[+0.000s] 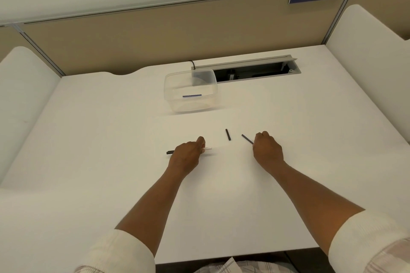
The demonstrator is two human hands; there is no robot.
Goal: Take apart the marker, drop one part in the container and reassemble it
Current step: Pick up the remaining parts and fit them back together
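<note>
Marker body [207,149] in left hand [188,155]; thin part [247,139] in right hand [267,149].

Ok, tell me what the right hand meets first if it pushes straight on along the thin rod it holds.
Probably the short black piece lying loose on the table; the rod in the right hand points roughly toward it, though depth is uncertain.

A big white table [111,139] with a smooth flat top carries everything. A clear plastic box [190,90] sits near the far edge, just beside a long grey slot [255,68] cut into the table. A short black stick piece [227,134] lies alone toward the middle, well apart from the box.
</note>
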